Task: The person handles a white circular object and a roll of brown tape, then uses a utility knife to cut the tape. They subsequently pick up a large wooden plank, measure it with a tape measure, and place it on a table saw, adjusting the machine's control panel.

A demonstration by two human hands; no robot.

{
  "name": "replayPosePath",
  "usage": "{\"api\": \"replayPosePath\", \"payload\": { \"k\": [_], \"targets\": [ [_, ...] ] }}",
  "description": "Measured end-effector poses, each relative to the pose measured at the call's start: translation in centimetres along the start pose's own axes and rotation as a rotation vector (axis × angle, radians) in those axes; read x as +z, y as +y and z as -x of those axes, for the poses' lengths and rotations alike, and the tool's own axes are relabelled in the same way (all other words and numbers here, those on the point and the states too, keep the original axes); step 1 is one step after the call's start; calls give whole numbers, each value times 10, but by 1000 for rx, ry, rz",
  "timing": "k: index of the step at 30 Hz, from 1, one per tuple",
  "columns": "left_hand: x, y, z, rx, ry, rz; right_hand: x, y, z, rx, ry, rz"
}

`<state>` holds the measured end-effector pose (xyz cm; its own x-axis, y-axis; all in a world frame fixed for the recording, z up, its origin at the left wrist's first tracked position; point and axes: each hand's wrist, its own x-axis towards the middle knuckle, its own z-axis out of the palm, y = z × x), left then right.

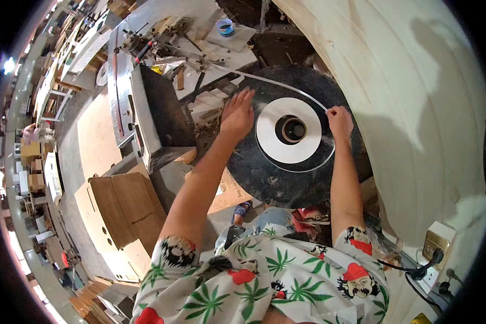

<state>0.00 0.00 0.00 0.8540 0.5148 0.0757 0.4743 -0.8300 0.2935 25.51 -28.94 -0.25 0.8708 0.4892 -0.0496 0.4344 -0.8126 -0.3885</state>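
Observation:
A roll of white edge banding tape (pixel 270 137) lies flat on a round black turntable (pixel 264 189), around a brown core at its middle. The tape's loose strip (pixel 286 85) runs from the roll's right side, up past my right hand and away to the far left toward the machine. My right hand (pixel 340 123) is closed, pinching that strip at the roll's right. Over the turntable's left edge my left hand (pixel 238 112) is stretched flat with its fingers out, holding nothing.
Left of the turntable stands a machine with a dark box-like panel (pixel 164 110). Scraps and tools lie beyond it, near a blue tub (pixel 225 27). Cardboard boxes (pixel 124 210) stand at lower left. A pale wall (pixel 399 108) rises at right, with a socket and plugged cables (pixel 434 256).

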Motion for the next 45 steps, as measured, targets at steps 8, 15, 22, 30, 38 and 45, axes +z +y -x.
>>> {"api": "replayPosePath", "payload": {
  "k": [8,15,22,30,38,45],
  "targets": [
    [31,-3,-87,-38,-301,-279,4,42,72,77,163,-119],
    [20,-21,-31,56,-107,-343,10,41,60,160,142,-186],
    [5,2,88,-292,-274,-235,24,-34,44,-59,174,-500],
    [27,41,199,-419,-233,5,12,-125,218,-553,-174,-639],
    [19,128,224,-605,-284,625,29,-41,305,-359,-330,-107],
    [35,154,218,-643,-277,707,-7,-14,253,165,-192,-315]
  ]
}}
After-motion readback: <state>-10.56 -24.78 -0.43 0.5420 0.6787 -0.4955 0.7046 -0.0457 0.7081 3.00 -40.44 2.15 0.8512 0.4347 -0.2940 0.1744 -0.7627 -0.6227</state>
